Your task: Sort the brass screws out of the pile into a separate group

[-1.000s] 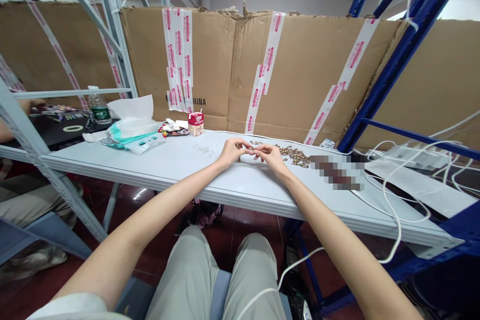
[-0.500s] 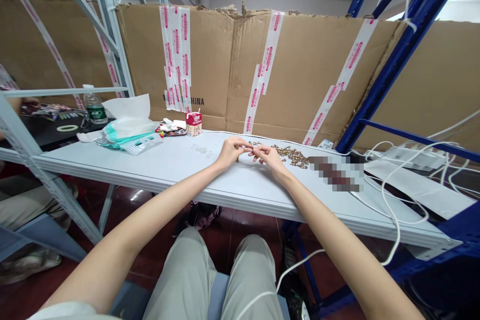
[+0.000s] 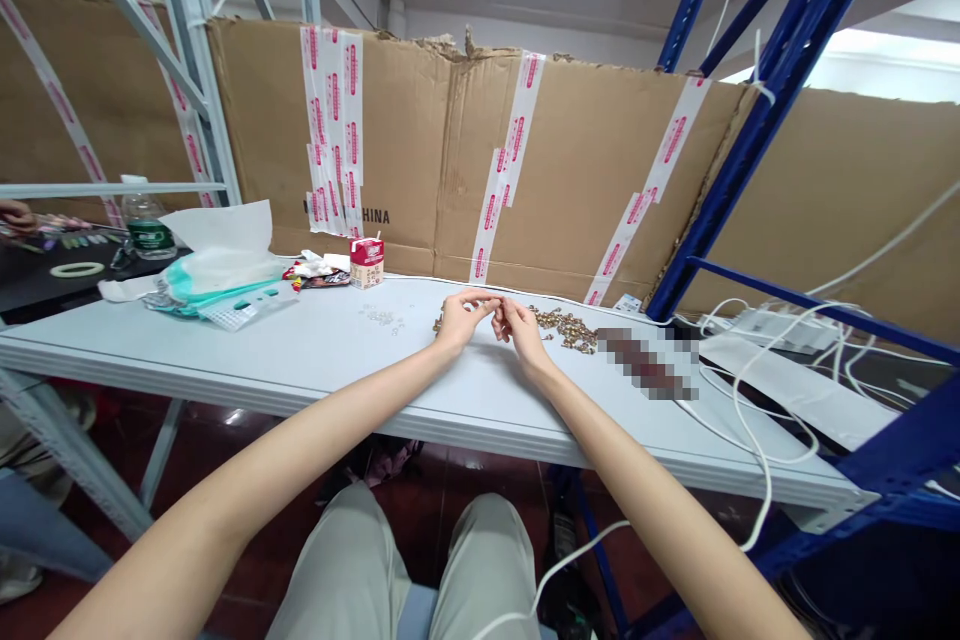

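White shelf [image 3: 247, 360] beneath 2 hands [image 3: 461, 313] [image 3: 521, 330] pinching together.

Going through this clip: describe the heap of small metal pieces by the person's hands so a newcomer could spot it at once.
Find the long white shelf in front of the taped cardboard wall. Near its back edge, just beyond the right hand, lies a heap of small brass-coloured metal pieces. It is far denser than the thin scatter further left, near the small carton.
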A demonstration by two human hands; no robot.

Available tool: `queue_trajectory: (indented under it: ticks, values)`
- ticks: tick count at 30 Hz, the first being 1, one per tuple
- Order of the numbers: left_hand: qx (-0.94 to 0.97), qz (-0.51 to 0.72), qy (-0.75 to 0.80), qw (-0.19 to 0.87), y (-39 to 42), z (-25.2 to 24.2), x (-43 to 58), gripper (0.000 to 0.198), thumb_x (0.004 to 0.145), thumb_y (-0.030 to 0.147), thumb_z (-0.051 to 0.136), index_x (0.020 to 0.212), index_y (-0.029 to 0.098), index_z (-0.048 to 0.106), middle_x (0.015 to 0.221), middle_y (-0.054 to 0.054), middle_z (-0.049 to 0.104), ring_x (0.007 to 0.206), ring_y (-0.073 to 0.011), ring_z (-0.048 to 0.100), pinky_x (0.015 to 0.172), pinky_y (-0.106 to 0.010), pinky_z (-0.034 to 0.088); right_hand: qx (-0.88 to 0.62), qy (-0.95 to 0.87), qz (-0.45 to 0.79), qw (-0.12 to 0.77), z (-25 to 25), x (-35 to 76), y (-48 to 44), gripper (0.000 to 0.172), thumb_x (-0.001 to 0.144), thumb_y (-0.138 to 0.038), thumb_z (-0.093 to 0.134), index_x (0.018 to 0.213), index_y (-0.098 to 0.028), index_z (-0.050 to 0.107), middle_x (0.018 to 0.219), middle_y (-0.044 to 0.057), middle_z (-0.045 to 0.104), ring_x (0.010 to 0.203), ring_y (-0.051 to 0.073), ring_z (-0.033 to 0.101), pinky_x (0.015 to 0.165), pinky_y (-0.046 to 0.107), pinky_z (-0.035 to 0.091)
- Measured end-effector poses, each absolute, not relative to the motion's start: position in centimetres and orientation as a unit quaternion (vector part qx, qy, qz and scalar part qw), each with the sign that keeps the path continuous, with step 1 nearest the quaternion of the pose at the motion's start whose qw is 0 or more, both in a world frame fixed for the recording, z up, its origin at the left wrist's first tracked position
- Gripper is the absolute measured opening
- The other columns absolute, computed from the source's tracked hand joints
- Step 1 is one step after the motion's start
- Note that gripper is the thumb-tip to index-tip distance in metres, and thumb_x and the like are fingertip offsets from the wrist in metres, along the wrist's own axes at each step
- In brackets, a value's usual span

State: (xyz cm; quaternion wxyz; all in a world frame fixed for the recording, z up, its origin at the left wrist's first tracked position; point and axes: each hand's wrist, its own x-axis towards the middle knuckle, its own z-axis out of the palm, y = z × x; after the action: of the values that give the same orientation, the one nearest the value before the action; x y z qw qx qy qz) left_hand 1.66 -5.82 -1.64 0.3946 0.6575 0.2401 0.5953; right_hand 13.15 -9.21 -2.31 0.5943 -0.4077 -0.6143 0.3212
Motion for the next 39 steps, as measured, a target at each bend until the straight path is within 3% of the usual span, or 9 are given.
queue_trajectory:
  ticks: [4,10,14,21,26,28,33,36,39]
  values:
    - [0.638,0.611,0.256,0.392,-6.0,-1.6,3.7,0.010,0.066,0.023,0.065,0.070,0.015,0.069,0.080,-0.007,0.066,0.079,-0.0158,0.058,0.075,-0.029,0.041,-0.427,-0.567,0.341,0.617,-2.6,14.1,-8.7,0.050,0.074,-0.067,0.039,0.056,-0.020,0.033,0.045,-0.005,0.031,0.038,0.008,0.030,0.038,0.022,0.025]
    - [0.618,0.634,0.267,0.381,-5.7,-2.0,3.7,0.008,0.066,0.021,0.064,0.070,0.016,0.069,0.079,-0.006,0.065,0.079,-0.0154,0.058,0.075,-0.028,0.042,-0.445,-0.622,0.253,0.593,-2.6,13.9,-9.0,0.041,0.080,-0.060,0.035,0.084,-0.020,0.046,0.055,-0.003,0.048,0.040,0.008,0.038,0.041,0.021,0.030]
    - [0.624,0.633,0.257,0.380,-5.7,-1.8,3.4,0.010,0.068,0.021,0.064,0.073,0.016,0.069,0.082,-0.006,0.064,0.082,-0.0151,0.056,0.071,-0.026,0.040,-0.442,-0.634,0.192,0.604,-2.4,13.7,-9.4,0.035,0.080,-0.055,0.040,0.080,-0.021,0.048,0.053,-0.004,0.047,0.042,0.008,0.038,0.044,0.021,0.032]
    - [0.660,0.624,0.258,0.330,-5.8,-1.6,3.7,0.009,0.071,0.021,0.061,0.073,0.017,0.069,0.085,-0.005,0.063,0.084,-0.0153,0.055,0.069,-0.026,0.039,-0.414,-0.606,0.316,0.601,-2.1,14.1,-9.3,0.048,0.075,-0.066,0.038,0.059,-0.020,0.038,0.046,-0.003,0.034,0.039,0.008,0.030,0.038,0.023,0.026]
    - [0.674,0.626,0.259,0.294,-5.8,-1.8,3.8,0.009,0.071,0.020,0.061,0.075,0.018,0.069,0.087,-0.005,0.062,0.085,-0.0152,0.053,0.068,-0.026,0.038,-0.388,-0.595,0.437,0.552,-1.7,14.7,-9.4,0.048,0.075,-0.064,0.040,0.056,-0.022,0.028,0.043,-0.007,0.018,0.036,0.007,0.016,0.036,0.023,0.019]
    - [0.672,0.630,0.258,0.290,-5.9,-1.7,3.7,0.009,0.071,0.020,0.061,0.075,0.018,0.069,0.087,-0.004,0.062,0.085,-0.0151,0.053,0.067,-0.025,0.038,-0.386,-0.593,0.442,0.550,-1.6,14.7,-9.5,0.047,0.075,-0.064,0.040,0.059,-0.021,0.031,0.043,-0.007,0.021,0.036,0.007,0.017,0.036,0.023,0.018]
    - [0.656,0.638,0.265,0.303,-5.9,-1.6,3.4,0.010,0.072,0.022,0.061,0.075,0.018,0.069,0.086,-0.004,0.062,0.082,-0.0143,0.054,0.062,-0.024,0.036,-0.420,-0.628,0.285,0.591,-1.6,14.2,-9.8,0.036,0.078,-0.058,0.042,0.080,-0.022,0.042,0.050,-0.005,0.042,0.039,0.008,0.032,0.040,0.021,0.024]
    - [0.666,0.632,0.249,0.307,-6.0,-1.4,3.3,0.011,0.073,0.024,0.060,0.077,0.018,0.069,0.088,-0.005,0.061,0.083,-0.0142,0.054,0.062,-0.024,0.036,-0.440,-0.639,0.191,0.601,-1.6,14.0,-10.1,0.032,0.080,-0.054,0.042,0.081,-0.022,0.044,0.050,-0.005,0.042,0.041,0.008,0.034,0.042,0.022,0.026]
    - [0.685,0.625,0.226,0.298,-6.4,-1.0,3.3,0.013,0.075,0.025,0.058,0.080,0.018,0.068,0.089,-0.005,0.059,0.085,-0.0142,0.053,0.063,-0.024,0.036,-0.429,-0.632,0.186,0.618,-1.6,14.0,-10.0,0.034,0.080,-0.055,0.040,0.076,-0.022,0.044,0.049,-0.005,0.035,0.042,0.009,0.031,0.042,0.022,0.025]
